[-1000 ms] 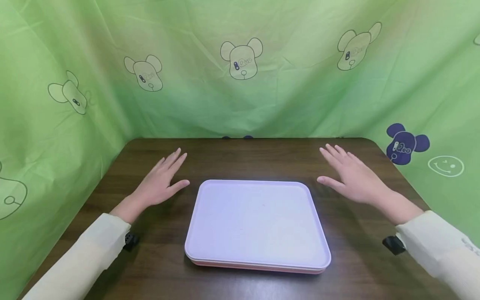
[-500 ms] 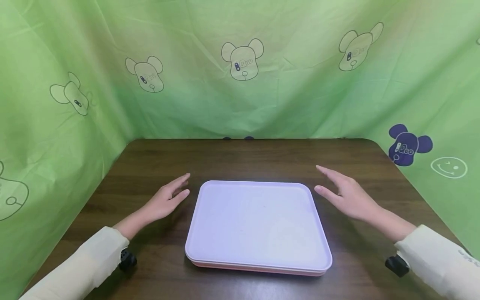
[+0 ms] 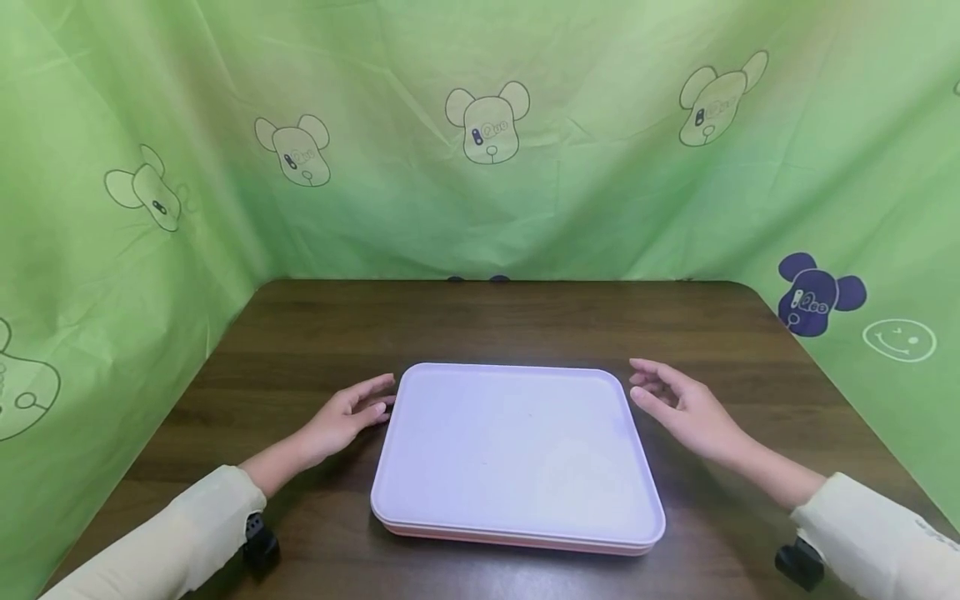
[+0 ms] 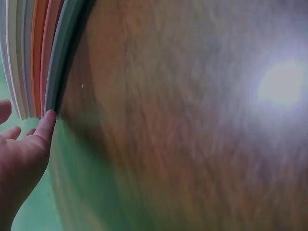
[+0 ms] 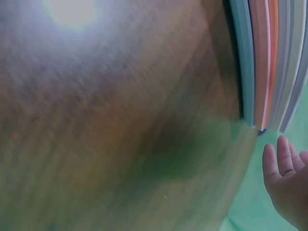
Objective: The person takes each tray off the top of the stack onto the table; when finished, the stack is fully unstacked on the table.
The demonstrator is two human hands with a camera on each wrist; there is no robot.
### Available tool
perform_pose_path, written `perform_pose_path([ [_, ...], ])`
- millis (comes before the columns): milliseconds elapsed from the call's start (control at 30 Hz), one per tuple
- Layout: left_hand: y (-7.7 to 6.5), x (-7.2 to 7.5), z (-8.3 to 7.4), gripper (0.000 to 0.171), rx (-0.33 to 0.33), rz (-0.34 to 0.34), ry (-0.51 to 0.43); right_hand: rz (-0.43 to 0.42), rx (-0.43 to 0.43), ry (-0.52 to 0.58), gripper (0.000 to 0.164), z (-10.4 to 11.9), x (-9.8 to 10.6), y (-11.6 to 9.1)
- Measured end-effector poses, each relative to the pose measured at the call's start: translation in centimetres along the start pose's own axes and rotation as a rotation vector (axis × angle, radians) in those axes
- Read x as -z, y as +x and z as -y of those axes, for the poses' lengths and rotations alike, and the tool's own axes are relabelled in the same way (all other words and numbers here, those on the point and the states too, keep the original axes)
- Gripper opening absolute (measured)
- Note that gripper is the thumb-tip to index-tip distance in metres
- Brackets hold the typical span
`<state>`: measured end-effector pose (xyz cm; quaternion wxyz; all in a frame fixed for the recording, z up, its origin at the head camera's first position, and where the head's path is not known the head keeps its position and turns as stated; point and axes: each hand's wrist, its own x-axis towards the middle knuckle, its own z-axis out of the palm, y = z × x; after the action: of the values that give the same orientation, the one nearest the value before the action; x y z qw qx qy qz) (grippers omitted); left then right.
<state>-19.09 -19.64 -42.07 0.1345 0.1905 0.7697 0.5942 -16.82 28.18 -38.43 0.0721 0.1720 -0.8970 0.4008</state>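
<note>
A stack of shallow rectangular trays (image 3: pixel 517 450) lies on the dark wooden table, with a pale lavender tray on top. Its layered edges show in the left wrist view, where a teal tray (image 4: pixel 62 53) is at the bottom and pink, orange, grey and cream ones sit above. My left hand (image 3: pixel 333 423) is at the stack's left side, its fingertips right at the tray edge, fingers loosely bent. On the other side, my right hand (image 3: pixel 693 417) hovers beside the far right corner, thumb and fingers apart and relaxed, a small gap from the rim. Neither hand grips anything.
The brown table (image 3: pixel 525 321) extends around the stack on all sides. A green curtain (image 3: pixel 375 225) printed with bear heads hangs along the back and both sides. Black wrist cameras (image 3: pixel 261 546) hang under the cream sleeves (image 3: pixel 873 529).
Both hands have lowered and come nearer to the trays, the left one reaching the edge. Their spread fingers have bent. The trays have stayed in place.
</note>
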Motion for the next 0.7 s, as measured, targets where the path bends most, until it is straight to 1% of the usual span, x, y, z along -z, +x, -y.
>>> perform_pose_path([
  [167, -0.3, -0.4, 0.1, 0.057, 0.064, 0.004, -0.071, 0.042, -0.062, 0.097, 0.048, -0.1, -0.6, -0.7],
  [267, -0.3, -0.4, 0.3, 0.057, 0.087, 0.015, -0.146, 0.065, -0.084, 0.148, 0.050, -0.1, -0.9, -1.0],
  [333, -0.3, -0.5, 0.3, 0.058, 0.106, 0.020, -0.192, 0.072, -0.085, 0.170, 0.051, -0.1, -1.0, -1.2],
  [467, -0.4, -0.7, 0.1, 0.059, 0.141, 0.023, -0.255, 0.071, -0.057, 0.204, 0.050, -0.1, -1.5, -1.6],
  [567, -0.5, -0.8, 0.1, 0.059, 0.165, 0.018, -0.272, 0.067, -0.047, 0.219, 0.051, -0.1, -1.7, -1.7],
  [700, -0.5, -0.8, 0.2, 0.059, 0.176, 0.017, -0.284, 0.055, -0.039, 0.241, 0.055, -0.2, -1.8, -1.9],
])
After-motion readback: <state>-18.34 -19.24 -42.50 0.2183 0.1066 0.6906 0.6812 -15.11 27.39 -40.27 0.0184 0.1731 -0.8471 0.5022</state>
